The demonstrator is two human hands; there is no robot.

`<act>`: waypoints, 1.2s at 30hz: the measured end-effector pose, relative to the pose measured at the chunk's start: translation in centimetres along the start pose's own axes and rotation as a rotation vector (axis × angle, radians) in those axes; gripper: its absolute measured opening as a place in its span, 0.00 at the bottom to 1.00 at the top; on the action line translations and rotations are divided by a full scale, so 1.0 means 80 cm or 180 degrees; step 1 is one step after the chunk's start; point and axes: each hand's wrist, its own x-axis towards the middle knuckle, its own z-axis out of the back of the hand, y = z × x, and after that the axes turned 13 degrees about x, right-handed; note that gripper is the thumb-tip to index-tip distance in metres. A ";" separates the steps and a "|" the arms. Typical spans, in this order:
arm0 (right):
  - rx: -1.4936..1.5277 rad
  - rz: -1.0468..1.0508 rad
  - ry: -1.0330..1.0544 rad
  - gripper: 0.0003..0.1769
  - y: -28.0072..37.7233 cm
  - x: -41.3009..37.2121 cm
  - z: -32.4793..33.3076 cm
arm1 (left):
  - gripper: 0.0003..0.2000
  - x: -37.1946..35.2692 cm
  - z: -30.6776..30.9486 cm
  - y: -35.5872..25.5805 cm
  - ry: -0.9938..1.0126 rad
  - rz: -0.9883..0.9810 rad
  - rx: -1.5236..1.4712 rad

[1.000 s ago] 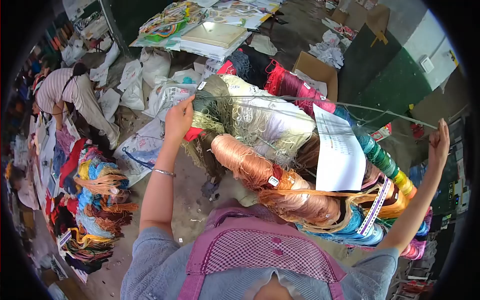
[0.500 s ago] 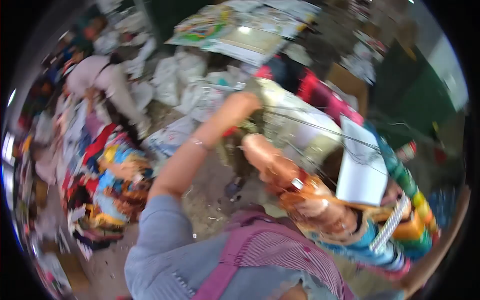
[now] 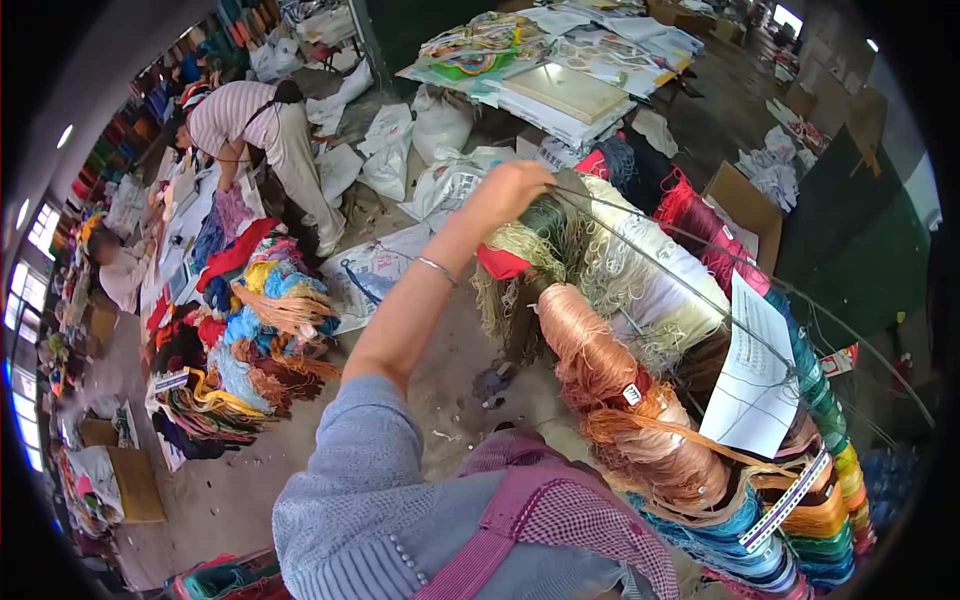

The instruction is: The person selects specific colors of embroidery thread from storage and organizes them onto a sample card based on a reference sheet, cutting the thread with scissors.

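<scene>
My left hand (image 3: pixel 512 190) is raised with its fingers closed on a thin pale strand of thread (image 3: pixel 690 290) that stretches away to the right. Under the strand hangs a row of yarn skeins (image 3: pixel 640 400): cream, peach-orange, dark red, blue and green. A white paper sheet (image 3: pixel 755 370) lies against the skeins, just below the strand. A silver bangle sits on my left wrist. My right hand is out of view past the right edge.
A heap of coloured yarn (image 3: pixel 245 340) lies on the floor at the left. A person in a striped top (image 3: pixel 255 125) bends over at the back left. A table with papers (image 3: pixel 560 60) and white sacks (image 3: pixel 440 125) stand behind. A cardboard box (image 3: pixel 745 200) sits right.
The view has swung left, so my right hand has left the picture. My left hand still grips the strand at the top of the skeins.
</scene>
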 end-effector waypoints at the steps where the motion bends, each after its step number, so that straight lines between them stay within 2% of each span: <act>1: -0.0045 -0.0156 0.0094 0.13 0.009 -0.001 0.002 | 0.07 -0.001 0.004 0.004 0.0005 -0.0014 -0.0011; 3: -0.0090 -0.0303 0.0189 0.13 0.009 -0.004 0.005 | 0.09 -0.009 0.005 0.018 0.0232 0.0137 0.0540; 5: -0.0720 -0.0122 -0.0389 0.15 -0.013 -0.019 0.013 | 0.09 -0.032 0.000 0.044 0.0358 0.0210 0.0610; 6: -0.0712 -0.0125 -0.0395 0.15 -0.028 -0.028 0.024 | 0.10 -0.041 -0.005 0.058 0.0472 0.0270 0.0684; 8: -0.2311 -0.0751 -0.0311 0.15 -0.095 -0.058 0.079 | 0.10 -0.065 -0.018 0.071 0.0624 0.0488 0.0660; 9: -0.2631 -0.0858 -0.0251 0.14 -0.120 -0.068 0.106 | 0.10 -0.072 -0.018 0.075 0.0760 0.0693 0.0652; 11: -0.2548 -0.0908 -0.0299 0.14 -0.139 -0.081 0.132 | 0.12 -0.070 -0.002 0.061 0.0772 0.0557 0.0480; 13: -0.2118 -0.0823 -0.0240 0.13 -0.137 -0.080 0.137 | 0.17 -0.060 0.010 0.043 0.0894 0.1209 0.1384; 15: -0.1623 -0.0775 0.0012 0.14 -0.120 -0.083 0.135 | 0.20 -0.024 0.037 0.014 0.0782 0.1467 0.1487; 17: -0.0979 -0.0942 0.0485 0.16 -0.103 -0.091 0.113 | 0.18 0.001 0.041 -0.023 -0.0301 0.0637 0.0542; 19: -0.0150 -0.1310 0.0981 0.18 -0.073 -0.107 0.085 | 0.19 0.021 0.045 -0.069 -0.0007 -0.0186 0.0795; 20: 0.0561 -0.1681 0.0970 0.12 -0.011 -0.097 0.063 | 0.16 0.022 0.032 -0.082 0.0059 -0.0363 0.0583; 21: 0.1432 -0.2239 0.0946 0.09 0.082 -0.087 0.035 | 0.14 0.021 0.020 -0.098 0.0373 -0.0236 0.0331; 22: 0.2141 -0.2687 0.1010 0.09 0.160 -0.079 0.011 | 0.12 0.017 0.006 -0.116 0.0688 -0.0102 0.0096; 23: 0.2735 -0.3145 0.1226 0.13 0.231 -0.069 -0.014 | 0.09 0.014 -0.006 -0.132 0.1375 0.0199 -0.0411; 24: 0.3042 -0.2764 0.1178 0.12 0.271 -0.077 -0.024 | 0.09 0.010 -0.024 -0.142 0.1656 -0.0269 -0.0816; 25: 0.3620 -0.2954 0.1239 0.11 0.302 -0.078 -0.027 | 0.08 0.005 -0.043 -0.150 0.1932 -0.0734 -0.1214; 26: 0.4020 -0.2928 0.1911 0.10 0.305 -0.079 -0.027 | 0.08 -0.001 -0.055 -0.161 0.1761 -0.1123 -0.1230; 28: 0.4439 -0.3387 0.2373 0.07 0.330 -0.073 -0.044 | 0.10 0.008 -0.047 -0.199 0.2181 -0.0914 -0.0532; 29: 0.4482 -0.3318 0.2639 0.06 0.336 -0.072 -0.062 | 0.11 0.026 -0.023 -0.235 0.2438 -0.0613 -0.0676; 30: 0.4420 -0.3243 0.2863 0.08 0.342 -0.073 -0.084 | 0.13 0.028 -0.004 -0.263 0.2202 -0.0345 -0.1966; 31: 0.4413 -0.2830 0.2811 0.09 0.348 -0.081 -0.106 | 0.15 0.026 0.005 -0.285 0.1921 -0.0038 -0.3234; 32: 0.4425 -0.2645 0.2765 0.09 0.351 -0.090 -0.124 | 0.22 0.026 0.002 -0.306 0.1551 -0.0215 -0.3573; 34: 0.4184 -0.2381 0.2493 0.10 0.358 -0.086 -0.140 | 0.27 0.016 -0.023 -0.333 0.1780 -0.0285 -0.4515; 35: 0.3822 -0.2079 0.1781 0.11 0.357 -0.090 -0.156 | 0.30 -0.002 -0.015 -0.337 0.2461 0.0412 -0.5206; 36: 0.3907 -0.2400 0.1503 0.11 0.348 -0.091 -0.168 | 0.29 0.000 -0.008 -0.343 0.2657 0.0071 -0.5736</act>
